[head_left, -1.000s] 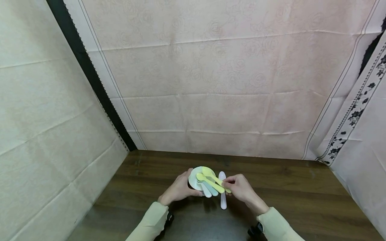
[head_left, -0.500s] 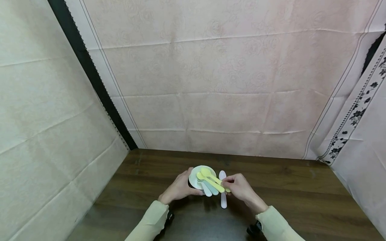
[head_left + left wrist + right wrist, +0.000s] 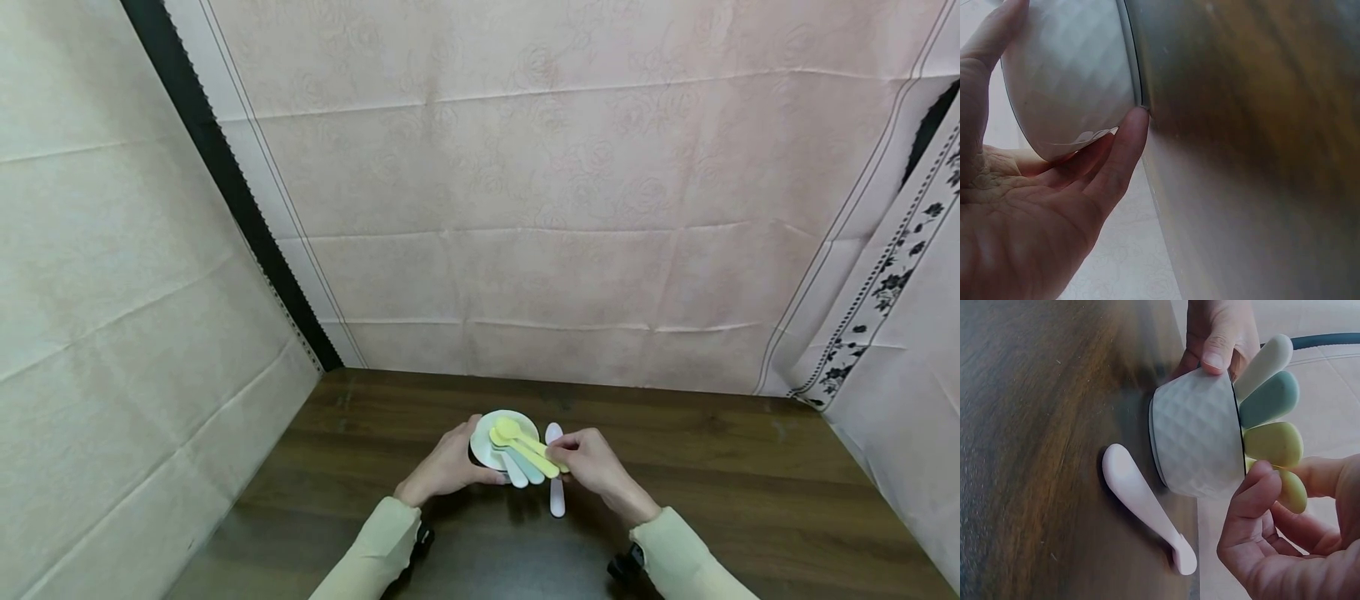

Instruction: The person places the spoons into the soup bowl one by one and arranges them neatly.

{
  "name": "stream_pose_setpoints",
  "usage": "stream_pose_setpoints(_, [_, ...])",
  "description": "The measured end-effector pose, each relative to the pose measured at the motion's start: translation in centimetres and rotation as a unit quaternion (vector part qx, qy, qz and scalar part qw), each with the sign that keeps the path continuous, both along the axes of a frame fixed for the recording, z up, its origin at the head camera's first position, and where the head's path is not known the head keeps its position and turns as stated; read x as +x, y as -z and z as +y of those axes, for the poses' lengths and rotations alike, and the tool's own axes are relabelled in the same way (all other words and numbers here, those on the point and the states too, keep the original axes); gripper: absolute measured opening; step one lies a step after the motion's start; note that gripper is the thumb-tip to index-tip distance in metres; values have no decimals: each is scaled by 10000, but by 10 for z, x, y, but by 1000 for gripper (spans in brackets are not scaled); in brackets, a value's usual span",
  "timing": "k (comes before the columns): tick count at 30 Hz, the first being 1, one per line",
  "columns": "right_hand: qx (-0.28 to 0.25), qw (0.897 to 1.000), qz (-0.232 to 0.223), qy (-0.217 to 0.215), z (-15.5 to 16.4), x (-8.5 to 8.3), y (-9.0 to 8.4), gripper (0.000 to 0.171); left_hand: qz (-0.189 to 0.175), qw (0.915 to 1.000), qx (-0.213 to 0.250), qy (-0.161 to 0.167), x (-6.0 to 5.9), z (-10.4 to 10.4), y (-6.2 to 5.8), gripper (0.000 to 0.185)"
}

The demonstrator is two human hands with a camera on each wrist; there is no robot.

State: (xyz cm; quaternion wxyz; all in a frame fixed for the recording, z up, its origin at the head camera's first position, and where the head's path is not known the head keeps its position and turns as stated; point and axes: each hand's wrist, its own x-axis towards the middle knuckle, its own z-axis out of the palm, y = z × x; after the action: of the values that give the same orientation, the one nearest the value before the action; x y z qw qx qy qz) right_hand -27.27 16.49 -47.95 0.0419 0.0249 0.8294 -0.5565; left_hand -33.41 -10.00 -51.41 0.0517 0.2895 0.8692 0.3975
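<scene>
In the head view my left hand (image 3: 453,462) grips the side of a white bowl (image 3: 484,442), fingers and thumb spread round its wall. The bowl's faceted wall (image 3: 1197,434) shows in the right wrist view, its base down at the table. Over its rim lean a white spoon (image 3: 1264,365), a teal spoon (image 3: 1270,400) and a yellow-green spoon (image 3: 1272,444). My right hand (image 3: 596,467) pinches the handle of a second yellow spoon (image 3: 1292,492), whose head lies inside the bowl. A pale pink spoon (image 3: 1138,494) lies on the table just right of the bowl.
A dark wooden table (image 3: 360,500) stretches beneath both hands. Pale cloth (image 3: 525,208) hangs behind it, with another cloth panel (image 3: 150,333) at the left and a flower-bordered one (image 3: 892,283) at the right.
My right hand has shifted slightly left toward the bowl, bringing the pinched yellow spoon closer alongside the other yellow-green one. The left hand keeps its hold on the bowl.
</scene>
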Motion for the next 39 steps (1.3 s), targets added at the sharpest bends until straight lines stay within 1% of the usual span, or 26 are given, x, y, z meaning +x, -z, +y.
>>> stream_pose_setpoints(6, [-28, 9999, -79, 95, -1, -2, 2, 17, -12, 10000, -3, 6, 0, 0, -1, 93])
stream_pose_setpoints(21, [-94, 9996, -193, 167, -3, -3, 3, 20, -48, 10000, -59, -32, 1, 0, -1, 96])
stream_pose_setpoints(34, [-276, 9989, -220, 319, -1, -2, 6, 32, 93, 9999, -71, -17, -1, 0, 1, 94])
stream_pose_setpoints(39, [-287, 9985, -244, 397, 3, 2, 5, 32, 101, 9999, -68, 1, 0, 0, 0, 94])
